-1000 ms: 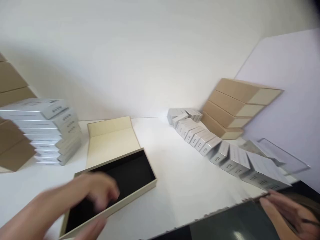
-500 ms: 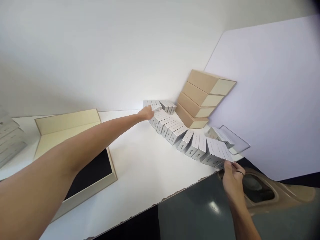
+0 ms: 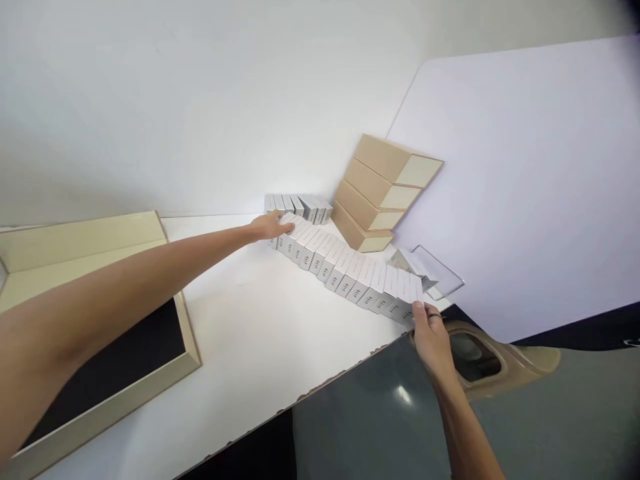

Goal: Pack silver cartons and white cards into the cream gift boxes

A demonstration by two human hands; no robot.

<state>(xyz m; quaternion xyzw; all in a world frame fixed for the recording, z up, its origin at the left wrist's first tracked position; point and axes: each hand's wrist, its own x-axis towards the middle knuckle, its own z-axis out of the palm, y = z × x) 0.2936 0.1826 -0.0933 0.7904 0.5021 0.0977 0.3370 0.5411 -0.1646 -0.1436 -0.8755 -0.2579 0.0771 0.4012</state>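
A curved row of small white boxes [image 3: 345, 260] stands packed close, braced between left hand [image 3: 267, 227] and right hand [image 3: 431, 337]; whether either pinches one is unclear. Beyond the left hand, a separate group [image 3: 311, 208] remains outside the row.

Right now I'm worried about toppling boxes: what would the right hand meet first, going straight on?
Probably the near end of the white box row: the right hand seems to touch it, though depth is unclear.
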